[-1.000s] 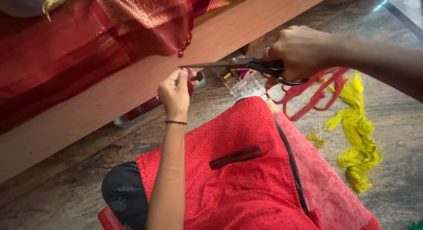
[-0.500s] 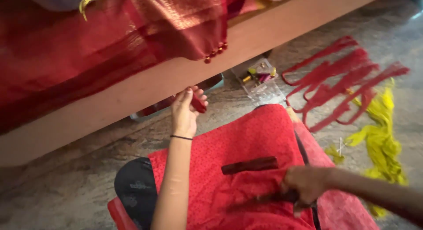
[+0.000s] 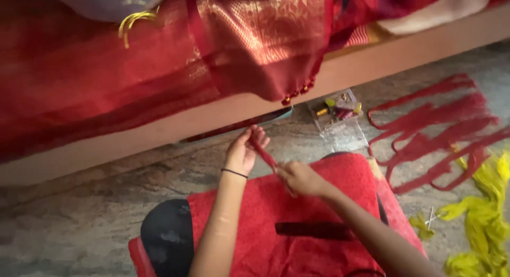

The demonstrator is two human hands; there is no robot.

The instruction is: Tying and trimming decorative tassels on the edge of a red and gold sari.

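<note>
Both hands, left (image 3: 241,152) and right (image 3: 300,179), pinch a red thread bundle (image 3: 264,153) between them

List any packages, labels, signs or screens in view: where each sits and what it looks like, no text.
Clear plastic packet: on the stone floor just below the wooden bed edge, right of centre; crumpled, transparent, holding small yellow, green and maroon thread spools.
Flat teal-edged rectangular case: half tucked under the wooden bed edge, left of the packet; dark glossy face; whether it is a screen cannot be told.
No labels or signs visible.
</note>
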